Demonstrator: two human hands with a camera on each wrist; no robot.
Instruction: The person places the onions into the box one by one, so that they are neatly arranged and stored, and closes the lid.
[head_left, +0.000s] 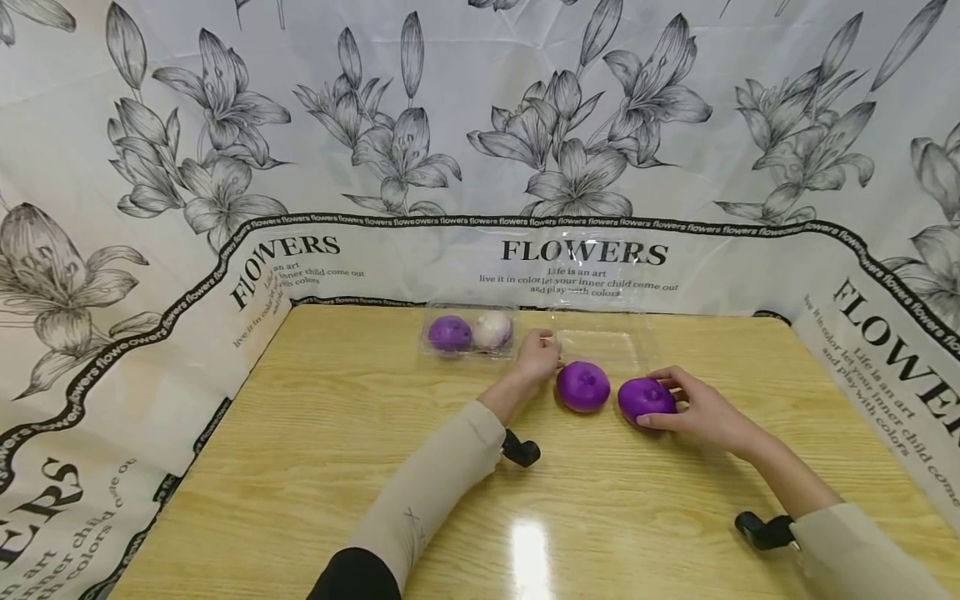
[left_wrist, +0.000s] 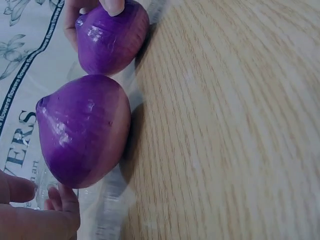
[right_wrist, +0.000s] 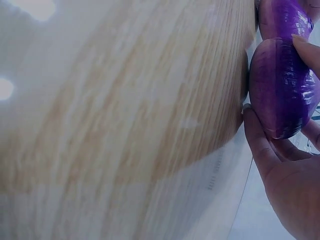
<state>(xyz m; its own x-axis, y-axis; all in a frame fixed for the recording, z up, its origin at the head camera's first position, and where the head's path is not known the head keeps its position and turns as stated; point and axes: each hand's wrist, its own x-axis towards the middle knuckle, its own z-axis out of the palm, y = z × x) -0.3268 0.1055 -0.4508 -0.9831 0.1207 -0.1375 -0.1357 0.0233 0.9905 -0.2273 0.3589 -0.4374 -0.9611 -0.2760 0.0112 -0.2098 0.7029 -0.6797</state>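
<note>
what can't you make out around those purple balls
Head view: whether the left hand grips the open clear container; fingertips too small, plastic transparent.
Head view: outer side of the right purple ball, covered by the right hand.
Right wrist view: part of the left purple ball, cut off by the top edge.
Left wrist view: part of the left hand, beyond the left edge.

Pale wood-grain table (head_left: 300, 433), white backdrop cloth (head_left: 420, 258) with grey flowers (head_left: 408, 150) and black lettering (head_left: 313, 247).
</note>
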